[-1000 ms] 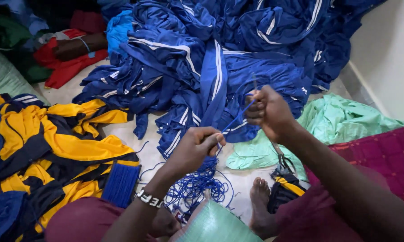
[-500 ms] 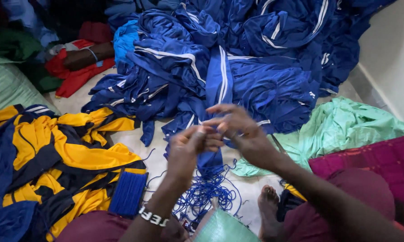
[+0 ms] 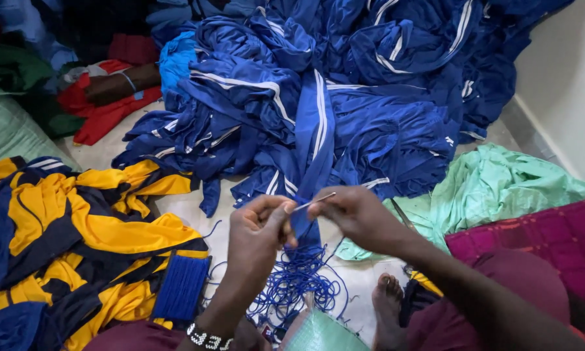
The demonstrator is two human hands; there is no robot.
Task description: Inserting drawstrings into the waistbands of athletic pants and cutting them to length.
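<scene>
Both hands met over the floor: my left hand (image 3: 256, 224) and right hand (image 3: 351, 214) pinched a thin metal bodkin (image 3: 313, 202). It looked stiff and slippery, best gripped at its ends, while the blue cord (image 3: 299, 286) below lay light and limp.

Head view, steeply downward, close

Your left hand (image 3: 258, 224) and right hand (image 3: 351, 214) meet at centre, fingertips pinched on a thin metal pin (image 3: 314, 202) between them, with a blue garment strip (image 3: 303, 224) hanging just behind. Loose blue cord (image 3: 299, 286) lies tangled at 6 o'clock. The blue pile (image 3: 344, 97) fills 12 o'clock, yellow garments (image 3: 78, 227) sit at 9, green cloth (image 3: 494, 188) at 3.
</scene>
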